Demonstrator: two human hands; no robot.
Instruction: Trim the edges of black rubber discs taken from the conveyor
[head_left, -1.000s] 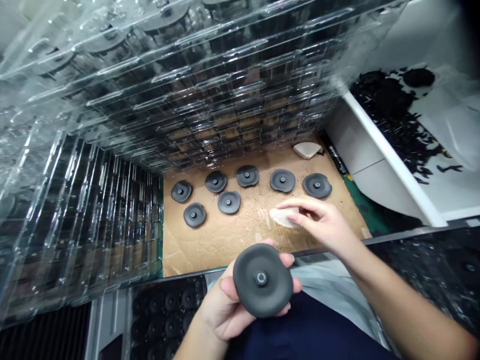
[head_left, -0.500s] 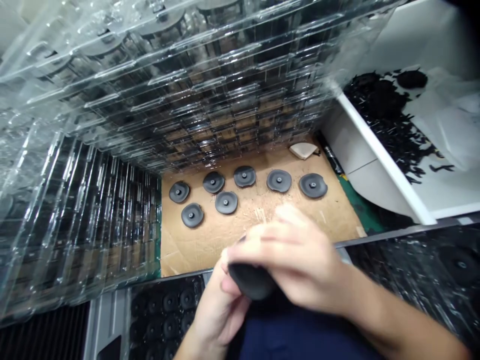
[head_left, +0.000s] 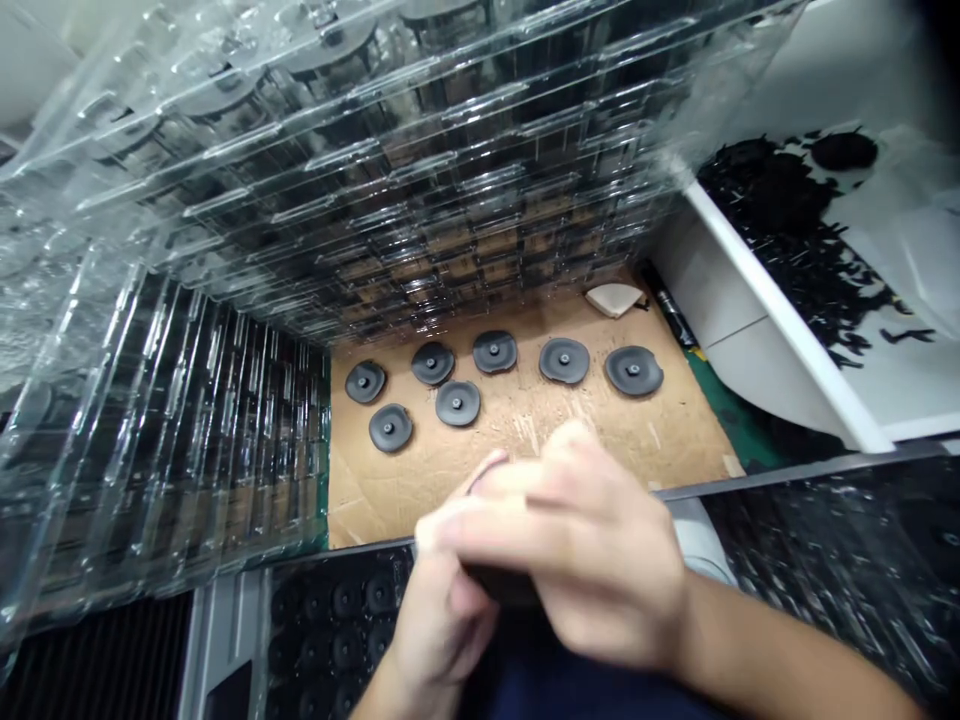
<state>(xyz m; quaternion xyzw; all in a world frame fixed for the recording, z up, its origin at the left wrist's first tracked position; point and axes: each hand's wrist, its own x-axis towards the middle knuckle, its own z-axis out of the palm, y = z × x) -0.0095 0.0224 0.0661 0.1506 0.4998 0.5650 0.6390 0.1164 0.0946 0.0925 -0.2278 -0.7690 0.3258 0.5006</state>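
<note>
Disc [head_left: 504, 586] is held by the left hand [head_left: 442, 605] under the right hand [head_left: 592, 550], whose grip cannot be told. It seems light and stiff, best pinched by its edge.

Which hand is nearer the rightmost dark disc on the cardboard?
Right. The right hand is below the rightmost disc in view, slightly left of it, not touching; the left hand is farther off, lower and further left.

A cardboard sheet [head_left: 375, 500] bears seven dark grey discs [head_left: 564, 372] and a pale wedge-shaped piece [head_left: 613, 299].
</note>
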